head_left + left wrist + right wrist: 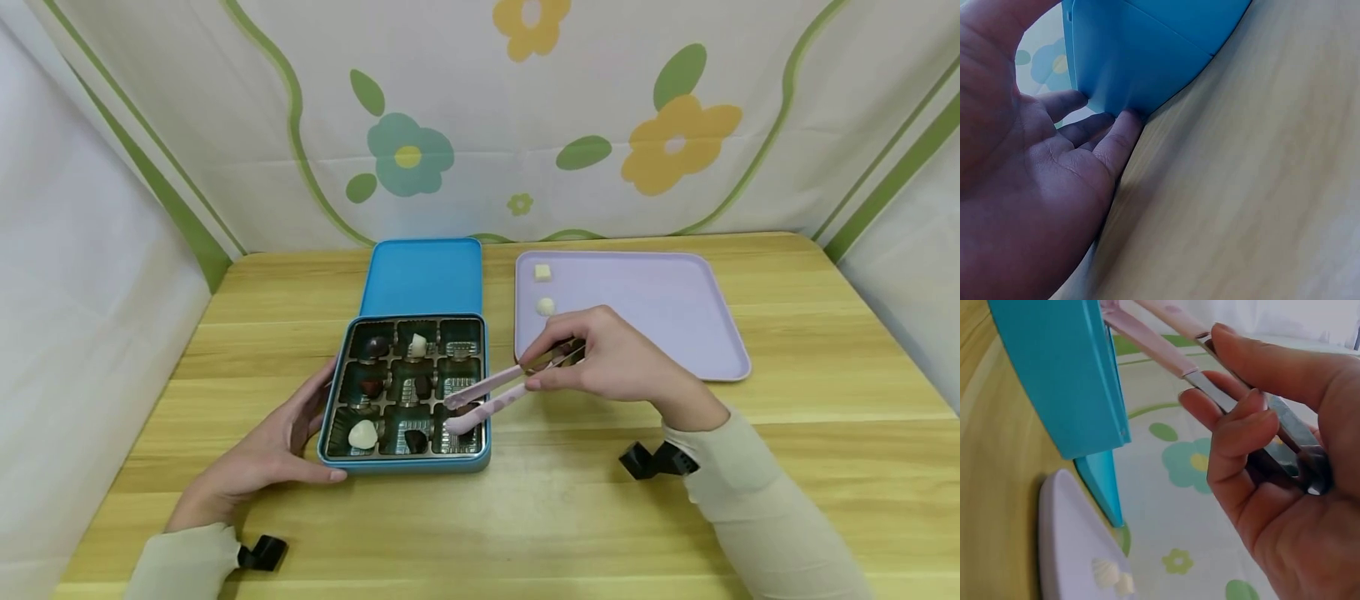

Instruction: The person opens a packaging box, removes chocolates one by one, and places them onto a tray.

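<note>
My right hand (615,358) holds a pair of tongs (491,406) with pale pink tips and metal handles. The tips are slightly apart over the right column of a blue tin box (489,437), near its lower right compartment. A dark piece shows partly behind them; whether they touch it I cannot tell. My left hand (262,450) rests against the tin's left side, fingertips touching its wall and thumb by the front corner. Inside the divided insert lie a white shell-shaped chocolate (363,434), another white chocolate (417,345) and several dark chocolates (416,441).
Behind the tin lies its blue lid (422,275). To the right is a lilac tray (652,308) bearing a white square chocolate (542,272) and a white shell-shaped chocolate (545,307). A flowered curtain (480,125) hangs along the wooden table's (555,517) back edge.
</note>
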`<state>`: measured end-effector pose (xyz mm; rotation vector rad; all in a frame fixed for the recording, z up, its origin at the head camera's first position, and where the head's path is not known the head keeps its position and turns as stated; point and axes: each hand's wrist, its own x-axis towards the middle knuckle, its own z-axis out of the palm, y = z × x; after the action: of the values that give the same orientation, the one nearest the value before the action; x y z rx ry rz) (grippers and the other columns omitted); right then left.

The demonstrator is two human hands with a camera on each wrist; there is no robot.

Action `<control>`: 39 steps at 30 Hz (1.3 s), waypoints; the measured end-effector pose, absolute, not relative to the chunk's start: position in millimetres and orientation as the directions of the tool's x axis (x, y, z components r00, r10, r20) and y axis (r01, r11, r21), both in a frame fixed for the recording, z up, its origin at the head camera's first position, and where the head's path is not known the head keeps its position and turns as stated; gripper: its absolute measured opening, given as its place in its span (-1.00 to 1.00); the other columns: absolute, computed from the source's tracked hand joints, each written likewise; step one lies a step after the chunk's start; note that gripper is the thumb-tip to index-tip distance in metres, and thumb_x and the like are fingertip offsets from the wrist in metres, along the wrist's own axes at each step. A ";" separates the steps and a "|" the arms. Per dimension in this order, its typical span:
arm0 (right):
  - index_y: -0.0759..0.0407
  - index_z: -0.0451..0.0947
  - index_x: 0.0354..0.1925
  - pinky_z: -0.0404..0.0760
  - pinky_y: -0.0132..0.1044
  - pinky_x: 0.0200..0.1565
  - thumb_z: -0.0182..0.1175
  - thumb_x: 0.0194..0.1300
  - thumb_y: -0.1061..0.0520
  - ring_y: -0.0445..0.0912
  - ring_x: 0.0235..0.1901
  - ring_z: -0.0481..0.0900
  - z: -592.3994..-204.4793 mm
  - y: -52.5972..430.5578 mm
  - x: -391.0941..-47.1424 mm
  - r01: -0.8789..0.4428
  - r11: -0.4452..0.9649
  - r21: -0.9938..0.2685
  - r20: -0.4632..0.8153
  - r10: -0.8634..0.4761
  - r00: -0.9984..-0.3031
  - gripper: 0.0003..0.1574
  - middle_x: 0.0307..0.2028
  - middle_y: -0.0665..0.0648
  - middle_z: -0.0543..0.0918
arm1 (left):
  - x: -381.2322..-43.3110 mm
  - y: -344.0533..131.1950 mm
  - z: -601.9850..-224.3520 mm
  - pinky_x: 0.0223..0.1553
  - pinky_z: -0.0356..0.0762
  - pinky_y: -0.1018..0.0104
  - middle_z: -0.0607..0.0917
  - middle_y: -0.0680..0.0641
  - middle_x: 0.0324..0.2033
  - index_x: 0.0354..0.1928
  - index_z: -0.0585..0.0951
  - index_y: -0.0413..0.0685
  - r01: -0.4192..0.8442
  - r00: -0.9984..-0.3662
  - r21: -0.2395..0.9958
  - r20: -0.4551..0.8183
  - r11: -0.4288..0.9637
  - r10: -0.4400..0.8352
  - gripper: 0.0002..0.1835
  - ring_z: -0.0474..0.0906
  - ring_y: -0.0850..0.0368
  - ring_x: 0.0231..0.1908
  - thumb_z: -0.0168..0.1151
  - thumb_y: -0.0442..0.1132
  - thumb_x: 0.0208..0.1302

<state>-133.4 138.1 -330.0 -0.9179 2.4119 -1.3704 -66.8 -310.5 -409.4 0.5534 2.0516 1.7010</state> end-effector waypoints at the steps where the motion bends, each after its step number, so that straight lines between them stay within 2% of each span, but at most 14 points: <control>1: -0.03 0.88 -0.21 0.61 -0.36 -0.29 0.65 0.17 0.14 -0.18 -0.40 0.62 -330.5 139.3 -134.1 -0.405 0.373 -0.835 0.108 -0.611 -0.784 -0.80 -0.32 -0.10 0.80 | -67.2 -310.1 -409.4 0.41 0.26 0.67 -0.27 -0.19 0.76 0.78 -0.23 0.20 0.036 -0.835 0.984 -0.066 0.172 0.547 0.45 0.08 0.66 0.56 0.59 -0.55 0.09; 10: -0.10 0.88 -0.17 0.56 -0.35 -0.39 0.64 0.19 0.13 -0.14 -0.44 0.62 -336.3 151.3 -139.1 -0.319 0.392 -0.863 0.046 -0.567 -0.822 -0.78 -0.31 -0.08 0.82 | -70.7 -307.8 -409.9 0.37 0.36 0.62 -0.25 -0.18 0.76 0.78 -0.22 0.22 0.021 -0.834 0.986 -0.074 0.166 0.547 0.44 0.14 0.62 0.55 0.58 -0.54 0.11; 18: -0.02 0.88 -0.14 0.55 -0.35 -0.43 0.60 0.24 0.15 -0.18 -0.46 0.58 -340.5 166.6 -139.0 -0.219 0.361 -0.906 0.012 -0.497 -0.868 -0.80 -0.30 -0.02 0.84 | -73.9 -305.8 -410.2 0.39 0.31 0.65 -0.24 -0.15 0.77 0.78 -0.22 0.23 0.021 -0.830 0.986 -0.074 0.164 0.553 0.43 0.11 0.61 0.56 0.58 -0.54 0.11; 25: 0.09 0.86 -0.07 0.65 -0.31 -0.43 0.58 0.28 0.11 -0.23 -0.47 0.62 -341.3 183.2 -132.4 -0.107 0.342 -0.933 -0.035 -0.385 -0.922 -0.76 -0.30 0.02 0.82 | -72.4 -307.9 -410.3 0.38 0.33 0.64 -0.30 -0.19 0.76 0.78 -0.25 0.22 0.035 -0.828 0.985 -0.066 0.170 0.556 0.44 0.10 0.65 0.55 0.57 -0.54 0.13; 33: 0.21 0.82 -0.01 0.66 -0.24 -0.44 0.47 0.38 0.21 -0.09 -0.51 0.64 -351.6 208.0 -123.0 -0.107 0.330 -0.938 -0.004 -0.320 -0.947 -0.77 -0.29 -0.09 0.83 | -67.9 -310.1 -409.5 0.36 0.40 0.60 -0.31 -0.19 0.76 0.78 -0.26 0.22 0.027 -0.824 0.987 -0.069 0.159 0.562 0.43 0.14 0.65 0.54 0.55 -0.56 0.14; 39: 0.27 0.80 0.02 0.67 -0.30 -0.39 0.45 0.41 0.24 -0.10 -0.50 0.64 -366.7 224.0 -120.3 -0.087 0.321 -0.943 -0.003 -0.269 -0.963 -0.76 -0.26 -0.09 0.86 | -65.6 -310.9 -408.7 0.36 0.38 0.61 -0.31 -0.19 0.76 0.78 -0.26 0.20 0.031 -0.826 0.987 -0.062 0.155 0.560 0.43 0.12 0.65 0.55 0.54 -0.57 0.14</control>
<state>-120.3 224.0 -366.7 -0.3294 2.4198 -1.7112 -65.6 -310.9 -408.7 0.5627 2.0229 1.7128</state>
